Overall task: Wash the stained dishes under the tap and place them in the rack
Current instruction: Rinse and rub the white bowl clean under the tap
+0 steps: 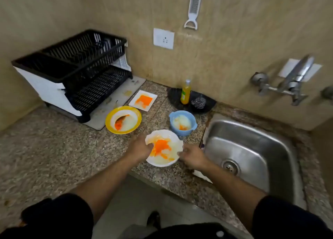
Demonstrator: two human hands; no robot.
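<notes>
A white bowl point(166, 159) smeared with orange stain sits on the granite counter just left of the sink. My left hand point(139, 147) grips its left rim, thumb inside the bowl. My right hand point(191, 156) holds its right rim. Behind it stand a blue bowl point(182, 116), a yellow-rimmed plate point(110, 118) and a small white square plate point(138, 100), all stained orange. The steel sink point(252, 148) lies to the right, with the tap point(295, 74) on the wall above it. The black two-tier rack point(72, 67) stands at the back left.
A yellow soap bottle point(186, 92) and a steel scrubber point(198, 101) rest on a dark tray point(174, 96) behind the blue bowl. A grater point(193, 6) and a wall socket point(163, 38) hang on the wall. A white mat point(108, 109) lies under the rack.
</notes>
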